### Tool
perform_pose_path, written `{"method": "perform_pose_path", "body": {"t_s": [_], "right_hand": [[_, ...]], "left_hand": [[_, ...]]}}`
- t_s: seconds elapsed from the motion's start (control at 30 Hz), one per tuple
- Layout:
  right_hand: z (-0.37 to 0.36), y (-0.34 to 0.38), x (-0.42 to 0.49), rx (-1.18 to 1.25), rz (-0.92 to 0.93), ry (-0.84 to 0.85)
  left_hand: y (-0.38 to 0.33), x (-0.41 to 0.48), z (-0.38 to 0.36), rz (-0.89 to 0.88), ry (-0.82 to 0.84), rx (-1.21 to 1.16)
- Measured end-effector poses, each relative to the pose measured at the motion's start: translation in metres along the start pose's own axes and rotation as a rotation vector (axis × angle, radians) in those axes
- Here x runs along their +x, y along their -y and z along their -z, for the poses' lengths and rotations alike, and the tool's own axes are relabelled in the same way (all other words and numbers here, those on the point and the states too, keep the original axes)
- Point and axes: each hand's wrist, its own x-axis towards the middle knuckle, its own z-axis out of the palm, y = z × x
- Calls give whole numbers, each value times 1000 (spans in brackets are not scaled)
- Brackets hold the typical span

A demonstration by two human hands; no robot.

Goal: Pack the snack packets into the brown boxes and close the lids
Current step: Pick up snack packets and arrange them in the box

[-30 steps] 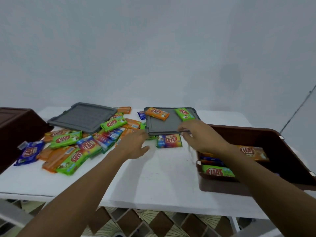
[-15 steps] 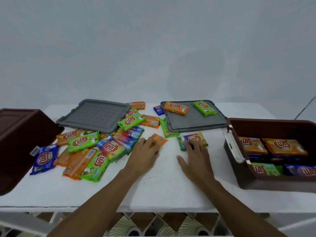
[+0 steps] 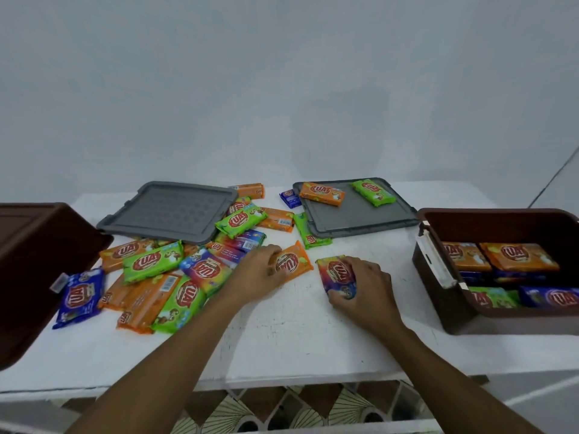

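The right grip [image 3: 363, 285] is clamping the multicoloured packet [image 3: 335, 272], with the thumb curling under its near end and the fingers over its side. The left grip [image 3: 258, 274] is holding the orange packet [image 3: 296, 261], seemingly pinching its near end. Both packets are sitting mid-worktop [image 3: 282, 339], side by side and well apart from the open brown box [image 3: 454, 321] on the right.

A white worktop [image 3: 282, 346] is stretching across the middle of the view, and its paint is showing small scuffs near the centre. A plain pale wall [image 3: 282, 89] is rising behind it at 12 o'clock. At 6 o'clock a patterned tiled floor [image 3: 313, 408] is showing under the front edge. A thin dark line [image 3: 554, 180] is running slanted at 3 o'clock.
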Motion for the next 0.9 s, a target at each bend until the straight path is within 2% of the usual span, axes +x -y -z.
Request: {"method": "perform_pose_path", "body": {"t_s": [0.13,0.23,0.3,0.43,0.5,0.7,0.77,0.9], "right_hand": [[6,9,3,-37,-51,49],[13,17,8,-103,-67,116],[17,21,12,-121,-99,158],[26,30,20,-206,-89,252],[35,36,25,-270,-47,314],[71,50,39,-502,115,375],[88,50,40,-517,145,369],[135,41,38,-455,185,334]], "left_hand": [[-8,-4,-1,-62,73,337],[-23,-2,-1,-39,-25,317],[-30,1,6,-125,-44,323],[-26,6,21,-361,379,619],[-25,7,19,-397,452,681],[-30,19,12,-381,405,610],[-32,18,-1,-339,375,508],[-58,18,-8,-277,207,301]]}}
